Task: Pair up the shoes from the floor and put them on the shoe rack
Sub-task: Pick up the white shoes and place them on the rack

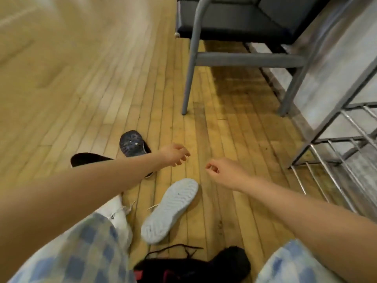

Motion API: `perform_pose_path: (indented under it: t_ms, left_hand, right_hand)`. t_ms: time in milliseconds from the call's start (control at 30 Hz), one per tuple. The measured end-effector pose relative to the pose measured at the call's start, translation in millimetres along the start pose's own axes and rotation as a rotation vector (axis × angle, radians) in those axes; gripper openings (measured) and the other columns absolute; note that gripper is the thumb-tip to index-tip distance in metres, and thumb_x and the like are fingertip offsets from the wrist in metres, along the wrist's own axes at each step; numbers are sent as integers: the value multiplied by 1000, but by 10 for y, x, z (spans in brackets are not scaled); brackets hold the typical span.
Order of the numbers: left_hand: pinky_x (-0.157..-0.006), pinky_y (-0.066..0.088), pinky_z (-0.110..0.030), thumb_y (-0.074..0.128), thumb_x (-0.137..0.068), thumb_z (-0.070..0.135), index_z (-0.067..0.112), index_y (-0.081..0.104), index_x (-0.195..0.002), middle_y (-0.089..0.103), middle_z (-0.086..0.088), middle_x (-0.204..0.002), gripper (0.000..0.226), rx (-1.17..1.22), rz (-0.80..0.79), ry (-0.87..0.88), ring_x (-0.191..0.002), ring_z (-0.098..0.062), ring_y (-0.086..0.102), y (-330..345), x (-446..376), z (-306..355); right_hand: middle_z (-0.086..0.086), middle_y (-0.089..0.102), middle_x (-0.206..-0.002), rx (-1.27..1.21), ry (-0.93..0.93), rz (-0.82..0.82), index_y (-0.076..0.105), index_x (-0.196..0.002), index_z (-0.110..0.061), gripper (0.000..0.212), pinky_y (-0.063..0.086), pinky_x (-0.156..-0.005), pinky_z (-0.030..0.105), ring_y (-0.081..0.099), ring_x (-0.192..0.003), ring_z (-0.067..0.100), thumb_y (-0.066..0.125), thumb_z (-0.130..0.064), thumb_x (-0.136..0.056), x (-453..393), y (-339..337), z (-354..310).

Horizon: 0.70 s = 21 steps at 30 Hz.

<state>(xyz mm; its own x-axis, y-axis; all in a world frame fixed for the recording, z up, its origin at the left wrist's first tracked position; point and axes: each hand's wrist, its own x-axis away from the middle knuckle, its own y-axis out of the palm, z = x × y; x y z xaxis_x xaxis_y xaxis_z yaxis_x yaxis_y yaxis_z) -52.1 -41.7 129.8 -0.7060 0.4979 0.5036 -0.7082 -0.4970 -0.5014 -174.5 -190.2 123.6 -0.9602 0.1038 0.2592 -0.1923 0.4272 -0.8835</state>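
Observation:
Shoes lie scattered on the wooden floor. A white sneaker [170, 210] lies sole up in the middle, and a second white sneaker [120, 217] sits partly under my left arm. A dark shoe [132, 142] shows its speckled sole farther back, beside a black shoe [87, 159] that my forearm partly hides. Another black shoe with loose laces [195, 264] lies at the bottom edge. My left hand [175, 155] and my right hand [222, 173] hover above the floor with loosely curled fingers, holding nothing. The metal shoe rack [342, 139] stands at the right.
A grey-framed chair [234, 58] with a dark seat stands ahead, its legs on the floor just left of the rack. A pale wall runs behind the rack. My knees in blue checked cloth fill the bottom corners.

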Motion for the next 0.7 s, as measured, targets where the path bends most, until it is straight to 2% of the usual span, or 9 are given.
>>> perform_pose_path:
  t_ms: [133, 200, 233, 300, 367, 467, 567, 633, 700]
  left_hand:
    - [-63, 47, -24, 41, -99, 27, 12, 64, -113, 61, -2, -98, 31, -76, -2, -77, -79, -16, 57, 23, -93, -555]
    - [-71, 50, -29, 40, -99, 28, 11, 61, -119, 63, -4, -108, 34, -174, -34, -85, -91, -21, 60, 50, -86, -794]
    - [-80, 50, -33, 40, -99, 30, 11, 58, -124, 62, -7, -117, 37, -266, -59, -80, -101, -24, 60, 61, -70, -947]
    - [-96, 44, -35, 39, -98, 38, 11, 46, -136, 52, -13, -135, 47, -524, -114, -39, -120, -29, 52, 123, -19, -1167]
    - [-103, 38, -37, 41, -96, 49, 11, 33, -145, 41, -14, -146, 62, -655, -163, 14, -131, -31, 41, 269, 47, -1413]
    - [-107, 33, -41, 49, -88, 59, 12, 11, -151, 24, -15, -154, 88, -597, -222, -15, -138, -33, 29, 647, 136, -1723]
    - [-103, 39, -46, 59, -77, 63, 16, -12, -151, 15, -14, -152, 113, -728, -121, -66, -140, -35, 21, 1046, 200, -1971]
    - [-101, 41, -44, 60, -78, 57, 18, -14, -150, 19, -13, -149, 111, -705, -40, -22, -137, -35, 22, 1128, 165, -2057]
    - [-100, 41, -43, 60, -79, 52, 20, -1, -152, 28, -13, -145, 100, -463, -65, -25, -131, -34, 33, 1019, 103, -2095]
  right_hand:
    - [-6, 55, -86, 124, -103, -249, 57, -94, -26, 19, 36, -55, 27, 53, -80, 17, 42, -37, -94, -292, 414, -235]
    - [-3, 58, -89, 176, -141, -331, 54, -89, -24, 19, 47, -66, 33, 55, -83, 19, 41, -37, -94, -384, 585, -328]
    - [0, 61, -92, 204, -144, -372, 56, -90, -22, 22, 48, -72, 35, 57, -85, 22, 41, -37, -93, -425, 695, -374]
    - [4, 64, -98, 273, -109, -439, 63, -101, -15, 32, 47, -75, 34, 60, -90, 25, 41, -36, -94, -453, 853, -371]
    - [5, 66, -103, 340, -77, -512, 65, -106, -14, 34, 49, -79, 34, 61, -94, 24, 41, -36, -94, -431, 1019, -319]
    - [4, 65, -104, 380, -21, -580, 64, -106, -14, 32, 51, -85, 38, 60, -93, 21, 43, -35, -95, -318, 1169, -180]
    - [3, 63, -111, 352, 76, -618, 61, -116, -15, 33, 50, -88, 35, 58, -98, 19, 42, -34, -96, -186, 1223, -40]
    - [1, 63, -110, 315, 119, -588, 60, -116, -17, 32, 49, -83, 31, 58, -96, 17, 42, -34, -97, -129, 1275, 61]
    - [0, 65, -106, 275, 164, -551, 62, -115, -15, 33, 50, -80, 29, 59, -93, 16, 43, -35, -97, -98, 1362, 161]
